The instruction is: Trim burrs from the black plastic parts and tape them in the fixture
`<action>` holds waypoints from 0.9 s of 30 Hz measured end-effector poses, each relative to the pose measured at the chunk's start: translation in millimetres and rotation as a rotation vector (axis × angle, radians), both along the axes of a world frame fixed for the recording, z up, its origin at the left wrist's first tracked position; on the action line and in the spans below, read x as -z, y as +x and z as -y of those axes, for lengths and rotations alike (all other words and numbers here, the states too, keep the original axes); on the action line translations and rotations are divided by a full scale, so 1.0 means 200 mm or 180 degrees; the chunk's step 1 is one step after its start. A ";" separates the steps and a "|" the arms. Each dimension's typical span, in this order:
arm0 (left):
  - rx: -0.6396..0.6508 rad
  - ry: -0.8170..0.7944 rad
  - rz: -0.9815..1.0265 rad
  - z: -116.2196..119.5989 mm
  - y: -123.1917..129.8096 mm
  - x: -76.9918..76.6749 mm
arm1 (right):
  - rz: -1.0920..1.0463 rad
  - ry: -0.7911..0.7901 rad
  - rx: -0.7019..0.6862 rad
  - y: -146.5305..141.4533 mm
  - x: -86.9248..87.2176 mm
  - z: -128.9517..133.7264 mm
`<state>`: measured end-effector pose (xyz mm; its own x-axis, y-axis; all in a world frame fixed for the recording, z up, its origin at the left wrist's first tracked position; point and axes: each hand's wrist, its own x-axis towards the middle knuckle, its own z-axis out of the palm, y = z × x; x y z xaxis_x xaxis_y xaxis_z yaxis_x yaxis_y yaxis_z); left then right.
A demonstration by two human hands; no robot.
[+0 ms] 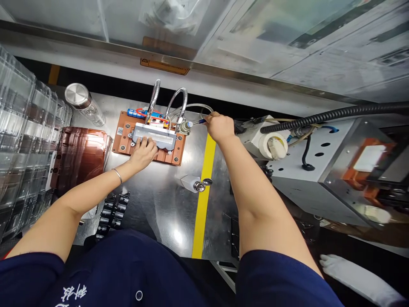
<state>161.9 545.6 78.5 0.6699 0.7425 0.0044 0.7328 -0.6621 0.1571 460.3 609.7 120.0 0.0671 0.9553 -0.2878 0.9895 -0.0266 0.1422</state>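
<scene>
A brown fixture plate [120, 140] lies on the metal table, bearing a grey and white block [159, 137] with two curved metal hoses [184, 102] over it. My left hand [143, 152] rests on the near edge of the block, its fingers spread and bent over it. To the right of the fixture, my right hand [219, 126] is closed around a thin dark blue tool [202, 121], whose tip points left towards a round metal fitting [185, 126]. Whether the tip touches the fitting cannot be made out. A blue cylinder [132, 112] lies along the plate's back edge.
A glass bottle [84, 102] stands back left, beside stacked clear trays [28, 140] and copper-coloured trays [84, 153]. A small white bottle [191, 183] stands near the yellow strip [201, 213]. Black holders [111, 213] lie front left; machinery [319, 170] is at right.
</scene>
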 end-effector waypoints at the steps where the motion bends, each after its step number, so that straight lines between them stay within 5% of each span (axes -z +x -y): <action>1: -0.0039 -0.0016 0.0041 0.00 0.00 0.00 | -0.0035 0.0056 0.0055 0.00 0.01 0.01; 18: -0.0164 0.0050 -0.0062 -0.02 0.03 -0.03 | -0.0447 0.0340 0.0593 -0.03 0.03 0.15; 22: -0.0196 -0.0039 0.0122 -0.02 0.01 -0.06 | -0.0795 0.0662 0.1052 -0.08 0.03 0.23; 24: -0.0486 -0.0073 0.0382 -0.06 -0.02 -0.08 | -0.1263 0.0994 0.1347 -0.16 0.06 0.27; 27: -0.1750 -0.0141 0.0692 -0.15 -0.07 -0.10 | -0.2768 0.1121 0.1750 -0.37 0.13 0.35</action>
